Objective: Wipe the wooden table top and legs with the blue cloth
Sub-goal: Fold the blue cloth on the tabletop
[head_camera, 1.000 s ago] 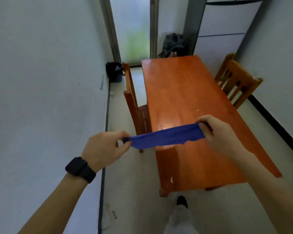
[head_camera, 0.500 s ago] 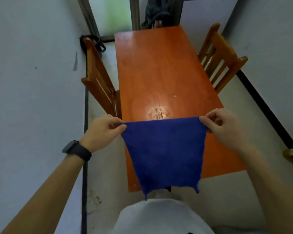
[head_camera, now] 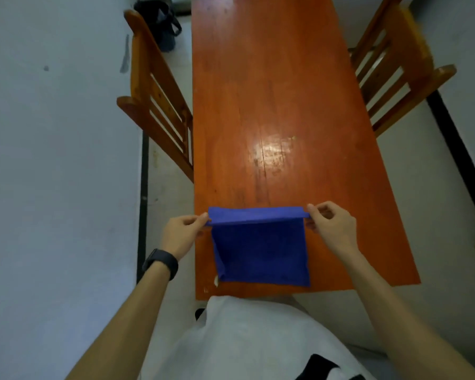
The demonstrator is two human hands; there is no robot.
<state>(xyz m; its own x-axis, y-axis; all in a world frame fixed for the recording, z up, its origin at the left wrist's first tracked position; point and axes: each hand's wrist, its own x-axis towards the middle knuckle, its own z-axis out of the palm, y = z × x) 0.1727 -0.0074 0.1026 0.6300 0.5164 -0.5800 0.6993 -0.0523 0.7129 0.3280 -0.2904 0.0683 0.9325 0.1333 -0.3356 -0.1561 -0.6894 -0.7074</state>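
The blue cloth (head_camera: 259,250) lies on the near end of the long orange-brown wooden table (head_camera: 272,91). Its far edge is lifted and folded over a little. My left hand (head_camera: 183,233) pinches the cloth's far left corner, at the table's left edge. My right hand (head_camera: 331,224) pinches the far right corner, over the table top. The table legs are hidden under the top.
A wooden chair (head_camera: 157,102) stands against the table's left side and another chair (head_camera: 395,69) at its right side. A dark bag (head_camera: 162,23) sits on the floor at the far left by the wall. Walls run close on both sides.
I have stepped up to the table's near end. The cloth, first stretched then hanging between my hands in the air, now lies on the table top with its far edge held up.
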